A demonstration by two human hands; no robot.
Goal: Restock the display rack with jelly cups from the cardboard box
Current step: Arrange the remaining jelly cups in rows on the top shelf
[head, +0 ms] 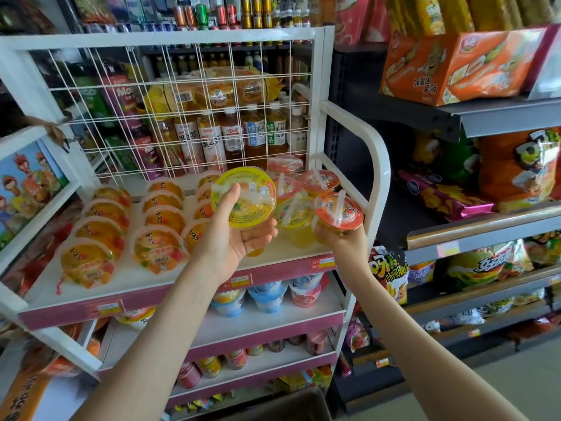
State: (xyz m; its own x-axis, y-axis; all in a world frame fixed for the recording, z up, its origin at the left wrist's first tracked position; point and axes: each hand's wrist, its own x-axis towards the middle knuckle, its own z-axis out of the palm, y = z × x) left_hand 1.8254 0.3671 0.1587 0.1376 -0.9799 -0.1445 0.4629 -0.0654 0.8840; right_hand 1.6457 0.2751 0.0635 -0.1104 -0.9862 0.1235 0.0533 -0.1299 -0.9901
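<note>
The restocking looks well under way but not finished. The left hand holds a yellow-lidded jelly cup tipped so that its lid faces outward, thumb on the lid and fingers curled beneath. The right hand grips an orange-lidded jelly cup from below, upright, just above the top shelf of the display rack. Neither cup is set down yet.

To the left of the left hand, rows of domed cups fill much of the shelf, lying tilted with their faces up. Beyond and between the hands stands a cluster of upright cups, so that corner is filling. Bare shelf shows in front of the hands and along the near edge. I cannot make out the cardboard box for certain, so how many cups remain is hard to judge.

The cups are clear, glossy plastic, round, with yellow or orange jelly and fruit showing through. Their lids are thin printed film, and a folded white spoon under a clear cover sits on each. The rack is white painted metal with a wire grid back and a pink front strip.
</note>
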